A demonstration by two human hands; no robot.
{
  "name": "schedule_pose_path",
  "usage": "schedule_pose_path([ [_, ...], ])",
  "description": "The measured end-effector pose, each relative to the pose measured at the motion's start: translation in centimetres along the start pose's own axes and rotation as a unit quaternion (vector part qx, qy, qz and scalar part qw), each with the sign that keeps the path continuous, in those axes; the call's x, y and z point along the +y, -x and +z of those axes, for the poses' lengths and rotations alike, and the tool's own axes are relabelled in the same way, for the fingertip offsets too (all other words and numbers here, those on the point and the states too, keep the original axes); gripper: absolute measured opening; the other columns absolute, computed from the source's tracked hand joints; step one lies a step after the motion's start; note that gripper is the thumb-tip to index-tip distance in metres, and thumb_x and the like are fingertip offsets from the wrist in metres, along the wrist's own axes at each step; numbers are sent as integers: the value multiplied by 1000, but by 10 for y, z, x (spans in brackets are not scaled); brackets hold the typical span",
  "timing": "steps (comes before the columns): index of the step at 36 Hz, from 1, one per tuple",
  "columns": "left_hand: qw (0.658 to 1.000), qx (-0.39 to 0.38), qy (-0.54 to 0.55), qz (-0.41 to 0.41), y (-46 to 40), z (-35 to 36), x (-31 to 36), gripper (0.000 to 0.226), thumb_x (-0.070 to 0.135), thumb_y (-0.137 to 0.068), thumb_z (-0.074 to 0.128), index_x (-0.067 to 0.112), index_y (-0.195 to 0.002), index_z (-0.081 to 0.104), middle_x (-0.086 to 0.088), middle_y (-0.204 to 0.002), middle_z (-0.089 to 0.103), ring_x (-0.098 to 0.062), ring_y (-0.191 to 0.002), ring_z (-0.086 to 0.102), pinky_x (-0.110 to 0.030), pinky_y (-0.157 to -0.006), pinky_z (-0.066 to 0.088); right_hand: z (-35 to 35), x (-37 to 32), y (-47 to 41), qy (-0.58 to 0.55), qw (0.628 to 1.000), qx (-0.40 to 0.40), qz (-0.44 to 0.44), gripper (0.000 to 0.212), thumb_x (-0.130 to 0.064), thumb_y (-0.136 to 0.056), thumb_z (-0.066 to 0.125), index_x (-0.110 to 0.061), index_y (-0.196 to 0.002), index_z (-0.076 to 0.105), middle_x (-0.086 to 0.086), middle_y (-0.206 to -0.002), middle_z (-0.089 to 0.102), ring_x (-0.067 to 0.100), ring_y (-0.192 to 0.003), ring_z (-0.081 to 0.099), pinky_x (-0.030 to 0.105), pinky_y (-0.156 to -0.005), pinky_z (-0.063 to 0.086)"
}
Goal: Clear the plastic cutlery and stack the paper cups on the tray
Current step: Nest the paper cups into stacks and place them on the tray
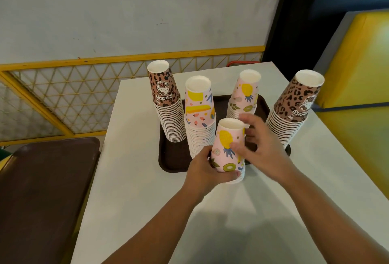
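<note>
A short stack of upside-down pink fruit-print paper cups point(226, 148) is at the front edge of the dark brown tray point(174, 158). My left hand point(204, 171) grips its lower rims. My right hand point(256, 145) wraps its side, fingers curled around it. On the tray stand a tall leopard-print stack point(166, 103) at the back left, a fruit-print stack point(200, 116) beside it, a shorter fruit-print stack point(245, 95) behind my right hand, and a leopard-print stack point(292, 108) at the right edge. No plastic cutlery is visible.
The tray lies on a white table point(130, 179). A second dark brown tray point(42, 190) sits on the left. A yellow lattice railing point(73, 95) runs behind the table, and a yellow padded seat point(357, 74) is on the right.
</note>
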State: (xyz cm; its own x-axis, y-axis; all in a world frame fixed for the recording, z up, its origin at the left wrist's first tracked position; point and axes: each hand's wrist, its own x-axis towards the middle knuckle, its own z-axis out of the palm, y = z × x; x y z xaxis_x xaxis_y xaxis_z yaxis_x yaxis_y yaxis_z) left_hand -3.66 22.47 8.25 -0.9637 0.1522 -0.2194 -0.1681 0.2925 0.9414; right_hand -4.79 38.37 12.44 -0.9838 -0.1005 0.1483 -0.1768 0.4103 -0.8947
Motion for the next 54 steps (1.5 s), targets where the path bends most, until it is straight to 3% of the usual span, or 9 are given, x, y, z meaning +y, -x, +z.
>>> schedule_pose_path([
  [9,999,-29,-21,33,2,0,6,75,23,-61,87,25,-124,46,14,-114,60,-2,-102,59,-16,-84,52,9,1,5,4,1000,6,28,59,-33,-73,74,-36,-120,38,-19,-105,59,2,-94,62,14,-71,55],
  [23,999,-36,-30,23,-1,-1,-2,77,23,-58,89,23,-124,50,11,-117,64,-7,-108,60,-31,-93,53,0,-1,-7,-4,1000,-14,13,53,-23,-79,69,-31,-123,41,-13,-112,62,6,-100,63,20,-76,56],
  [26,998,-33,-51,27,-2,-1,-3,79,26,-57,89,24,-125,49,11,-119,62,-8,-109,58,-29,-92,53,-5,-2,-12,-15,1000,12,11,51,-29,-81,70,-24,-125,44,-7,-113,64,7,-98,64,26,-78,56],
  [32,996,-43,-82,14,-1,-3,-7,76,28,-62,87,22,-126,47,10,-121,59,-8,-113,53,-27,-95,50,-25,-21,-34,-47,990,128,-24,30,-21,-88,62,-20,-115,48,-16,-101,62,-11,-86,62,13,-71,52],
  [39,995,-48,-91,-6,-1,-2,-3,75,26,-68,83,22,-130,42,8,-129,53,-9,-122,47,-32,-102,46,-51,-55,-87,-4,947,303,-106,58,-24,-87,64,-4,-132,34,-4,-121,55,-4,-101,58,11,-79,51],
  [44,995,-47,-89,-8,-2,-3,0,76,27,-68,83,23,-130,41,10,-129,53,-6,-118,47,-30,-101,45,-50,-46,-118,64,950,290,-92,69,-30,-83,67,-8,-137,31,5,-132,52,12,-117,54,22,-90,49],
  [47,995,-48,-91,-7,-1,-4,1,75,27,-69,82,24,-130,40,12,-127,52,-1,-112,44,-27,-100,44,-43,-33,-124,85,956,275,-66,69,-25,-82,69,-9,-137,31,5,-133,51,14,-118,51,17,-86,41],
  [51,995,-51,-89,-10,0,-6,1,73,27,-69,82,25,-129,40,16,-121,51,0,-110,44,-22,-96,43,-36,-18,-123,117,966,232,-14,70,-24,-81,70,-10,-137,30,8,-134,49,22,-121,49,23,-86,39],
  [54,995,-49,-85,-12,0,-6,1,74,27,-69,82,25,-129,40,12,-127,52,-5,-116,47,-29,-100,45,-33,-14,-116,120,974,190,39,86,-29,-80,71,-12,-146,17,9,-147,33,22,-132,37,24,-94,33],
])
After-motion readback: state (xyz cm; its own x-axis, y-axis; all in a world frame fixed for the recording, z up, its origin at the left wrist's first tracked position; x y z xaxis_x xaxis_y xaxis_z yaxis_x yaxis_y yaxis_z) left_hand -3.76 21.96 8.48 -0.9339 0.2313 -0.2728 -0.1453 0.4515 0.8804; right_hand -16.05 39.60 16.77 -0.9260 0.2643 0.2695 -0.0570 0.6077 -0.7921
